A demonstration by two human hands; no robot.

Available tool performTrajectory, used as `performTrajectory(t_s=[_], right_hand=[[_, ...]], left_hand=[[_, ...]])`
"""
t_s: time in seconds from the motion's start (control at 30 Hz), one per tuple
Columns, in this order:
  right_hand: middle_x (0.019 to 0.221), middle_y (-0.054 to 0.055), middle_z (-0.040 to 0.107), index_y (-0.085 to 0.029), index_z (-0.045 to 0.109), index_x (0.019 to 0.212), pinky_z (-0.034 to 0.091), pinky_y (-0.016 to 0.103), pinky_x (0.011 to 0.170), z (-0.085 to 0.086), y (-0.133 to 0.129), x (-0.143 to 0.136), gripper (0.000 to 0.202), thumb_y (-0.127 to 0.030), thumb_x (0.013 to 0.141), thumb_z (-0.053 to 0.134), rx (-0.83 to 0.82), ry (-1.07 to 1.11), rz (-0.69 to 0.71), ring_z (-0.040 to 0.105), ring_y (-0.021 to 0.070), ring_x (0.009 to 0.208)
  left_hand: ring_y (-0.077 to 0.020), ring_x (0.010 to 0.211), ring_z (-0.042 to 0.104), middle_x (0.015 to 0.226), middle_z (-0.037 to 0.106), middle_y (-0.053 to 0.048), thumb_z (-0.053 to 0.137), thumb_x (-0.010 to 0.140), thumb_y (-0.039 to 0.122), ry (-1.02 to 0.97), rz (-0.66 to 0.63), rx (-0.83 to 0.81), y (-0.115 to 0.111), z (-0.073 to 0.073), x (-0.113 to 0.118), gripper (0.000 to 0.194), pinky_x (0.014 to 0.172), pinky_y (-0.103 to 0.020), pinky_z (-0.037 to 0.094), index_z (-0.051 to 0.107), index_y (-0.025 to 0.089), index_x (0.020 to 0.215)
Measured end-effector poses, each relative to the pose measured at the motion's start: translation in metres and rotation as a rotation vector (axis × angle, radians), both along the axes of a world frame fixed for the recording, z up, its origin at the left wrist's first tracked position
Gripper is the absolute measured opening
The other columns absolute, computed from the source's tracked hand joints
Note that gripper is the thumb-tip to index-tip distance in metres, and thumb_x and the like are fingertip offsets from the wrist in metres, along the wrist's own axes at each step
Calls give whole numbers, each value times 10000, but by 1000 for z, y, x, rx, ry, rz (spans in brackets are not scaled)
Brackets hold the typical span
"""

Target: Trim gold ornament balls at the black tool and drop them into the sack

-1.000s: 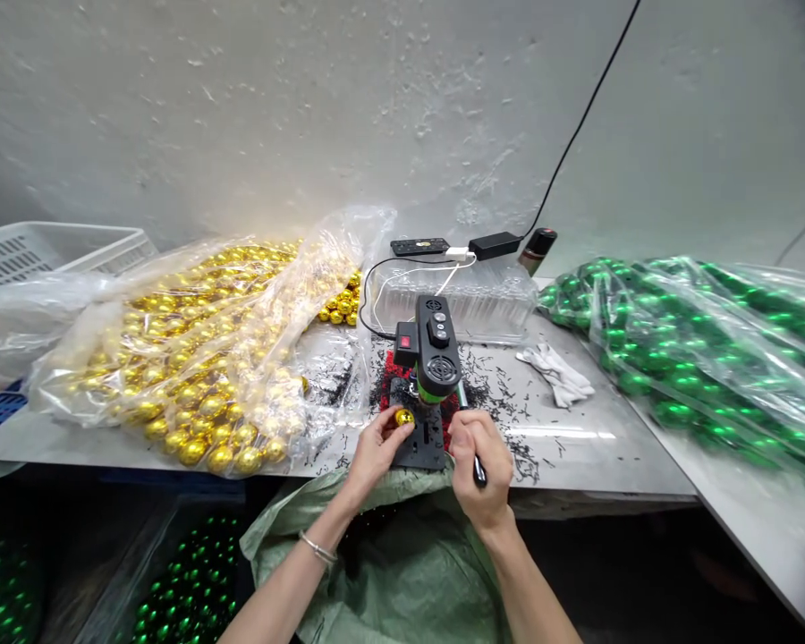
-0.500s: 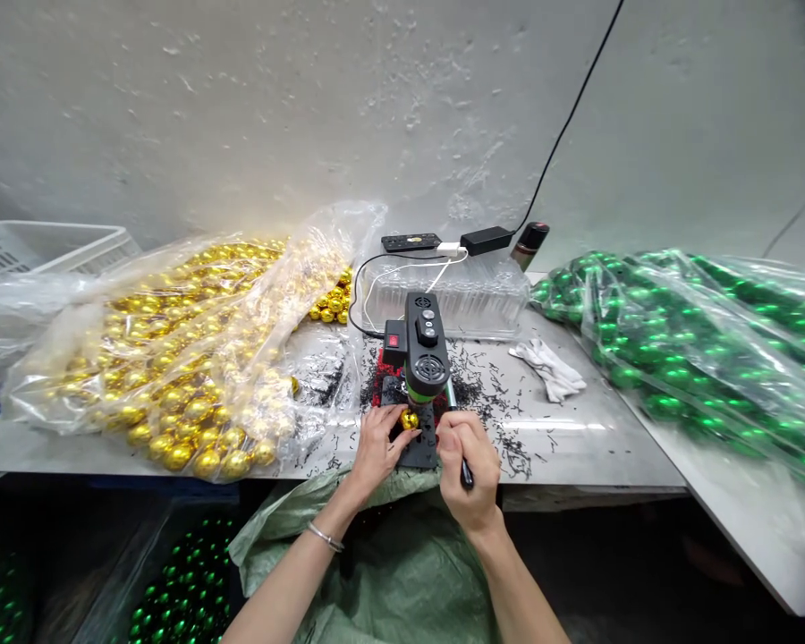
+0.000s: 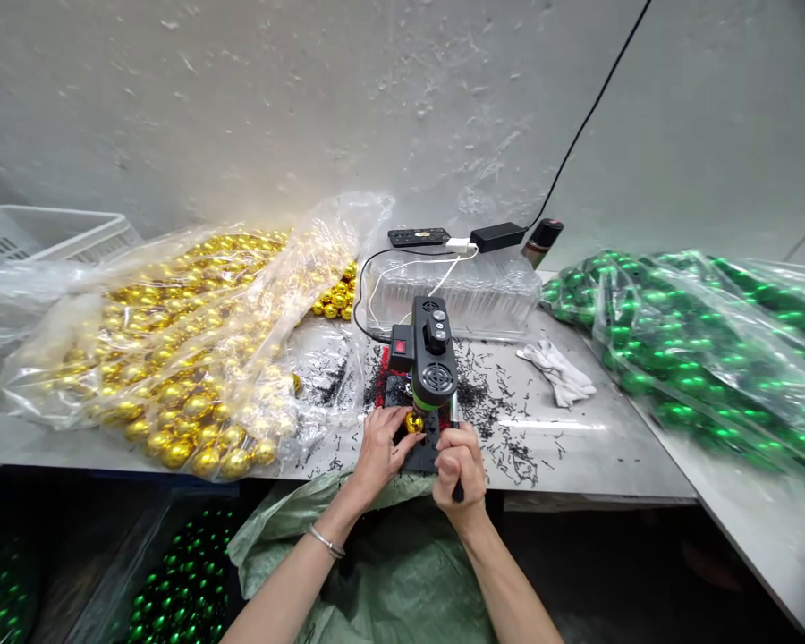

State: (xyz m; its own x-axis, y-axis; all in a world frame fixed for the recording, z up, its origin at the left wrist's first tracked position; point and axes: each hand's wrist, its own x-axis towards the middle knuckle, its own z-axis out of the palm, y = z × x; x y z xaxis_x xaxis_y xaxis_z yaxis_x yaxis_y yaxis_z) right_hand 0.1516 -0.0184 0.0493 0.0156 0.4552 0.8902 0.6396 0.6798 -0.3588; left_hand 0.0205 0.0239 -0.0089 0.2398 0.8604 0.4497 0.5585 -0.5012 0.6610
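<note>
A shiny gold ball (image 3: 414,422) sits under the head of a small black bench press machine (image 3: 434,358). My left hand (image 3: 381,447) is closed on that ball, with thumb and fingers at its left side. My right hand (image 3: 461,470) is wrapped round the machine's lever handle (image 3: 458,491), whose black end points down toward me. Beneath the ball lies the machine's dark base plate (image 3: 419,458). Red and black bits surround the base.
A clear bag of gold balls (image 3: 194,358) lies left; a bag of green balls (image 3: 684,340) lies right. Behind the machine are clear plastic packs (image 3: 470,291) and a black adapter (image 3: 496,236). A white glove (image 3: 556,371) rests right. A green sack (image 3: 402,572) hangs below the table edge.
My right hand has drawn the lever handle slightly down and inward. My left hand still keeps the gold ball under the machine head. The whole view has shifted a little.
</note>
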Motion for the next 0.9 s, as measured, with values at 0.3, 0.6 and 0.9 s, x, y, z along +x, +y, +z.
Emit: performTrajectory(t_s=[0.3,0.6,0.9], right_hand=[[703,-14,486,-226,437,743,486,346,758,-1,3,0,251,-154,965,346,60,-35,18,508,138,672],[708,-14,480,-207,443,691,397,260,615,83,-11,-6,279,-125,956,418,-277,219,30,491,115,664],[734,5,507,-193,491,771,395,248,547,54,-12,-5,209,-56,916,430,-170,164,40,488,112,620]], left_hand=[[-266,971,628,1054,695,-114,628,903,353,-21,-4,-14,2,3,0,287,901,-456,494,658,180,1131],[-282,1131,604,1203,662,-141,568,921,294,-86,-84,-66,-28,5,-14,360,1018,-516,458,583,184,1264],[-301,1295,511,1384,556,-154,508,952,376,-49,112,-115,27,45,-70,440,1081,-511,423,535,180,1346]])
